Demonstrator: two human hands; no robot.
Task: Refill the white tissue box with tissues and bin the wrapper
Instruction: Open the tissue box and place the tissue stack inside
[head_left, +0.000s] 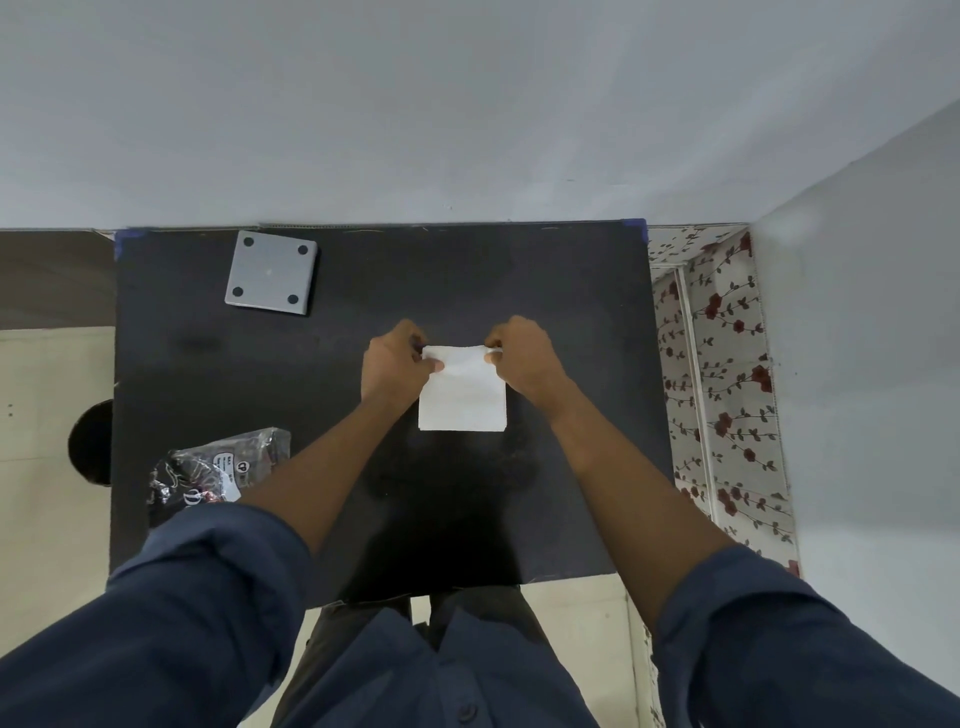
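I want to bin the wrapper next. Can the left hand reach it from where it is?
Probably yes: the wrapper lies uncovered beside the left forearm, but the left hand must first release the tissues.

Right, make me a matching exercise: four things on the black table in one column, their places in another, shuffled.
1. tissue stack
2. wrapper
3. grey square piece with four dots
4. left hand

A. far left of the table
B. near left edge
C. table's middle, between both hands
D. pinching the stack's far left corner

Pairs: 1-C, 2-B, 3-A, 4-D
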